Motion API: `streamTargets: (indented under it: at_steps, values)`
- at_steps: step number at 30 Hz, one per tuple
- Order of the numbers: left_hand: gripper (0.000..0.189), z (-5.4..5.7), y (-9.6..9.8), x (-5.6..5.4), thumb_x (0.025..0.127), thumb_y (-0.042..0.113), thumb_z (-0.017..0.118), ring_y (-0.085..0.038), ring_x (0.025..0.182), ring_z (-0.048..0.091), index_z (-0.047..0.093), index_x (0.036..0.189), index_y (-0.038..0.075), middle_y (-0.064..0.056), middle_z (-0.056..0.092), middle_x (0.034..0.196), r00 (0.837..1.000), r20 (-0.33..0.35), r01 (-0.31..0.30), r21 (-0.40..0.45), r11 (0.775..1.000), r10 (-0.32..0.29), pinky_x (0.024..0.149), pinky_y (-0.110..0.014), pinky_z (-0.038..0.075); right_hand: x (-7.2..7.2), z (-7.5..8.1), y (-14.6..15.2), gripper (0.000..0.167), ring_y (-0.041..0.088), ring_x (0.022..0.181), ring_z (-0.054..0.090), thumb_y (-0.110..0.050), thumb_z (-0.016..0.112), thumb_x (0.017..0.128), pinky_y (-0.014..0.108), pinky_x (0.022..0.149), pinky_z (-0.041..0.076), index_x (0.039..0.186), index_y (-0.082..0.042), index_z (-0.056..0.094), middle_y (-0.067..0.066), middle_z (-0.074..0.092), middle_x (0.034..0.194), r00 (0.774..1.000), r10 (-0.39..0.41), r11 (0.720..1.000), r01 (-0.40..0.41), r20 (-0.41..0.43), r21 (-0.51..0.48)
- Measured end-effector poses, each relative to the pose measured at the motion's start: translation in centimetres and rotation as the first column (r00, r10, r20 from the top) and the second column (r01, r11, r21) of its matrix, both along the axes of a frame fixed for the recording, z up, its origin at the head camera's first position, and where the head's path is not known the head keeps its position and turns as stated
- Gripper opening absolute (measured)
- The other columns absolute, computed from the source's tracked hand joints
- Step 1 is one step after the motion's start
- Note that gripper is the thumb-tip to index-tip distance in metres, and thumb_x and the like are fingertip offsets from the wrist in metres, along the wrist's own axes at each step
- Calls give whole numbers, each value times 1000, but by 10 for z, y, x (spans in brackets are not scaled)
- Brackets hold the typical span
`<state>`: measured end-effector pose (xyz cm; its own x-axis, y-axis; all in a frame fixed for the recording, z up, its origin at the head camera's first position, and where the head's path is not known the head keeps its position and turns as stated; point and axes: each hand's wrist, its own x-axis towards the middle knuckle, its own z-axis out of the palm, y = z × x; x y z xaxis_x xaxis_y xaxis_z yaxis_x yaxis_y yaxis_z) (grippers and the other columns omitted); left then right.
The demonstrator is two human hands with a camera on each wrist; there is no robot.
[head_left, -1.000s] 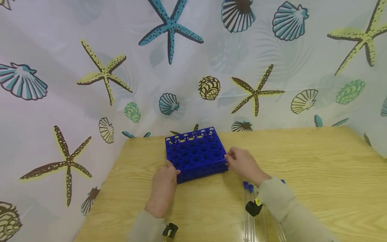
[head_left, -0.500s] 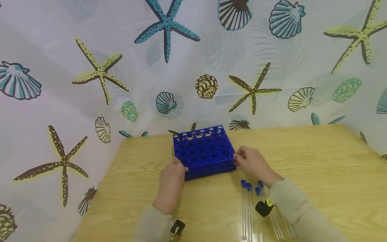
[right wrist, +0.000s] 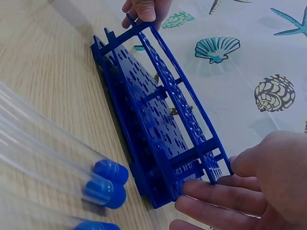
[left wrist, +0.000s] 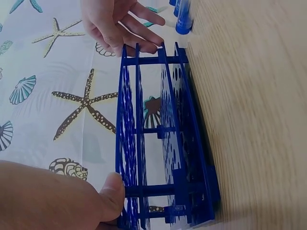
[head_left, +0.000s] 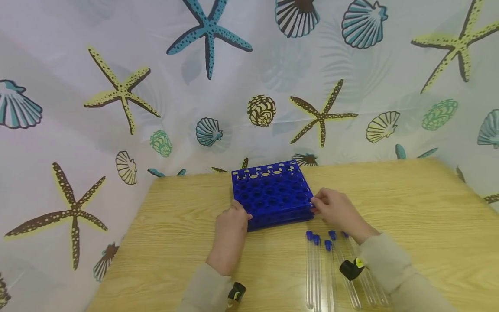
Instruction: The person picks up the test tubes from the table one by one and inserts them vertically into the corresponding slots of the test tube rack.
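Note:
A blue test tube rack (head_left: 273, 193) stands on the wooden table, its tiers full of round holes and no tubes in them. My left hand (head_left: 231, 227) grips its near left corner, thumb along the top edge in the left wrist view. At the near right corner, my right hand (head_left: 336, 211) pinches the top plate. In the right wrist view, the right thumb lies on the upper edge and the fingers (right wrist: 228, 196) reach along the end. Several clear test tubes (head_left: 310, 273) with blue caps (right wrist: 110, 172) lie just in front of the rack, partly under the right forearm.
The wooden table (head_left: 175, 242) runs back to a white curtain (head_left: 234, 95) printed with starfish and shells. Black camera mounts hang at both wrists, the right one (head_left: 351, 269) above the tubes.
Both hands have moved the rack to the right along the table, nearer the capped tubes. The grip at both corners looks the same. The head view has turned slightly right.

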<state>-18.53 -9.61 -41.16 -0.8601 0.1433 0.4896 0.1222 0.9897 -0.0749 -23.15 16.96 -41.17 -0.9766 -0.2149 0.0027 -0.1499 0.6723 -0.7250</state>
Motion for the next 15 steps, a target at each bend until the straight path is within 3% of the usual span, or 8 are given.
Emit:
streamTargets:
  at_steps: [11, 15]
  values:
    - [48, -3, 16, -9, 97, 31, 60, -21, 61, 68, 65, 117, -12, -14, 75, 84, 994, 104, 32, -70, 997, -25, 54, -31, 54, 7, 0, 23, 23, 31, 90, 72, -18, 50, 104, 34, 64, 59, 108, 2, 60, 19, 74, 99, 1000, -10, 1000, 10, 10, -21]
    - [48, -1, 21, -10, 97, 29, 60, -22, 63, 69, 64, 118, -14, -15, 75, 88, 991, 118, 64, -56, 996, -57, 56, -31, 54, 8, -1, 30, 24, 31, 89, 72, -19, 50, 104, 35, 64, 59, 107, 2, 60, 20, 74, 99, 1000, -20, 999, 20, 23, -30]
